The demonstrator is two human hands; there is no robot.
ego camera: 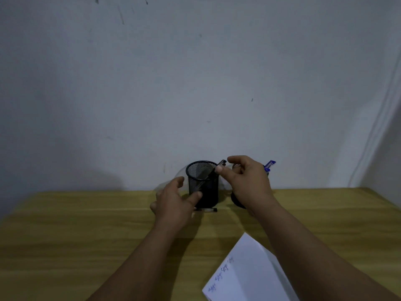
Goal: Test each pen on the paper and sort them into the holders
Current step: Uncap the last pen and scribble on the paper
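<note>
A black mesh holder (206, 192) stands at the back of the wooden table (86, 224). A dark pen (221, 163) leans inside it, its cap poking over the right rim. My right hand (247, 181) hovers at that rim, thumb and forefinger pinched on the pen's top. My left hand (173, 200) is open against the holder's left side, its thumb across the front of the mesh. A second dark holder (236, 202) is mostly hidden behind my right hand, with blue pens (270, 165) sticking out of it. Another pen (206, 210) lies flat before the mesh holder.
White paper (249, 272) with blue scribbles along its left edge lies at the near right, partly under my right forearm. A pale wall rises right behind the holders. Bare wood stretches to the left and far right.
</note>
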